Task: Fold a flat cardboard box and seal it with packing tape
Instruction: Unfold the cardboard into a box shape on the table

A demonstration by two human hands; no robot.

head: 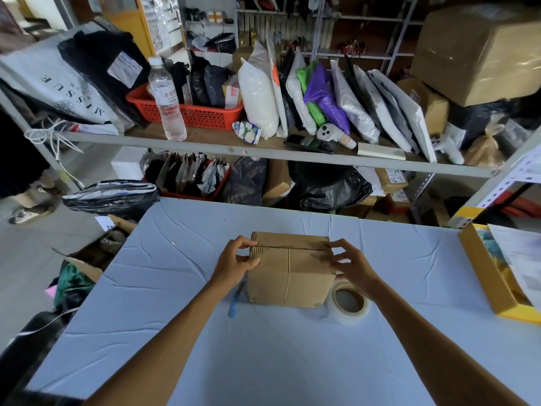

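On the pale blue cloth-covered table [181,332] in front of me I count one folded brown cardboard box [291,276], with my two bare hands on it: my left hand [237,263] and my right hand [349,263]. Beside it lies one roll of clear packing tape [349,303] and one blue-handled cutter [235,300]. At the table's right edge sits one open yellow cardboard tray [483,273]. On the grey metal shelf [205,142] beyond I count one clear plastic water bottle [167,101] and two red plastic baskets: one on top [202,112], one below [193,194].
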